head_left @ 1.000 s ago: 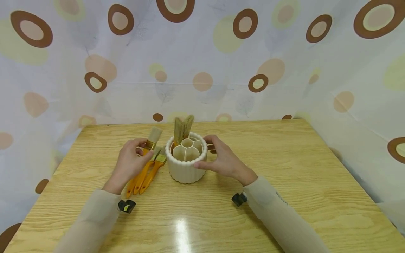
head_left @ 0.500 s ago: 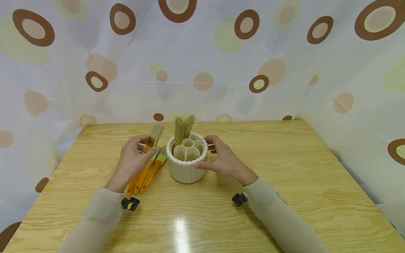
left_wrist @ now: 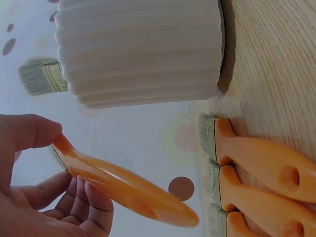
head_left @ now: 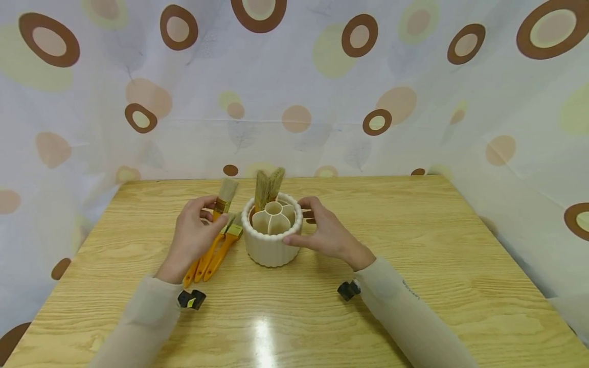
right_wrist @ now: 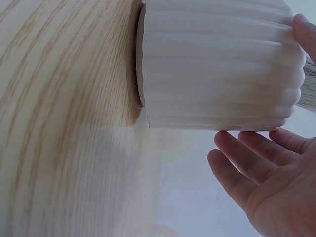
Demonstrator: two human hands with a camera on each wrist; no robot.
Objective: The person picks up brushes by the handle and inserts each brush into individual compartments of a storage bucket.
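My left hand (head_left: 193,232) pinches a paintbrush (head_left: 226,193) between thumb and fingers near its metal band, bristles up. In the left wrist view its orange handle (left_wrist: 126,185) slants down, above the table. Just to the right stands a white ribbed round organizer (head_left: 271,251) with petal-shaped compartments around a central tube. Paintbrushes (head_left: 262,188) stand bristles up in its back left part. My right hand (head_left: 329,237) holds the organizer from the right, thumb at the front of the rim and fingers (right_wrist: 242,153) against its side.
Several orange-handled paintbrushes (head_left: 222,258) lie side by side on the wooden table (head_left: 414,245), left of the organizer and partly under my left hand. A patterned cloth (head_left: 294,76) hangs behind the table and along its sides.
My left hand has shifted slightly right and away from me with the paintbrush, whose bristles now stand a little higher. The right hand and the organizer have hardly moved.
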